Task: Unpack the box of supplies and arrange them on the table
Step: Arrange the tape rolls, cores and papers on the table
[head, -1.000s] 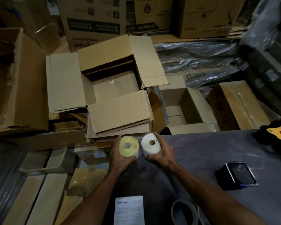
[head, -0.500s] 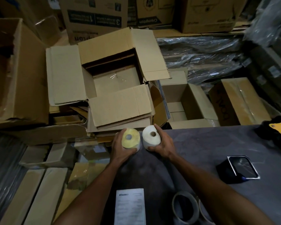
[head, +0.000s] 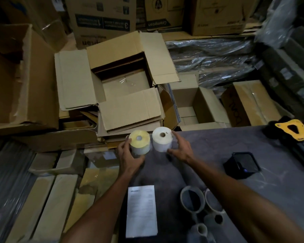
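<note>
Two label rolls stand side by side at the far left edge of the grey table [head: 218, 146]. My left hand [head: 128, 158] grips the yellow-topped roll [head: 139, 139] from the left and below. The white roll [head: 161, 137] stands upright on the table, and my right hand [head: 181, 149] is beside it on the right, blurred, with fingers spread and only the tips near its side. Beyond the table edge the opened cardboard box [head: 130, 113] lies with its flaps out; its inside looks bare.
A printed sheet [head: 141, 211] lies near me on the table, with several tape rolls [head: 192, 199] to its right. A black tray [head: 242, 165] sits mid-right and a yellow-and-black tool [head: 291, 128] at the far right. Cardboard boxes crowd the floor around the table.
Both rolls have come down onto the table's far edge. My right hand has loosened from the white roll and its fingers have spread; my left hand keeps hold of the yellow roll.
</note>
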The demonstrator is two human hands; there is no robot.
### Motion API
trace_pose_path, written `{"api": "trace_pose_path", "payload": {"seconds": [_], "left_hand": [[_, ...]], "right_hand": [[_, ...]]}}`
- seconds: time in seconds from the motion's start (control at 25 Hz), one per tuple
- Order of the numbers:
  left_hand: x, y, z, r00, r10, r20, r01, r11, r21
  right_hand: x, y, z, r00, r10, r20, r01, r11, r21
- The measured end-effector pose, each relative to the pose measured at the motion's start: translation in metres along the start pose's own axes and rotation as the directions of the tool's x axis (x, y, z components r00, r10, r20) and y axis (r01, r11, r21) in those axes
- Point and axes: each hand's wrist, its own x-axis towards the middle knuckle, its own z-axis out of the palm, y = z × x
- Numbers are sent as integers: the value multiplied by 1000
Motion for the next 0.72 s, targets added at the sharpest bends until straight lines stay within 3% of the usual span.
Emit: {"api": "trace_pose_path", "payload": {"seconds": [0.16, 0.32, 0.72], "left_hand": [[-39, 35, -8, 998, -47, -50, 45, 999, -27], [-79, 76, -6, 998, -38, 52, 44, 991, -125], [-192, 185, 49, 930, 263, 256, -250, 965, -82]], "right_hand": [[-35, -6, -33, 998, -1, -65, -4, 998, -65], [-85, -3, -68, 997, 11, -81, -17, 997, -69], [-214, 84, -159, 988, -88, -128, 87, 996, -13]]}}
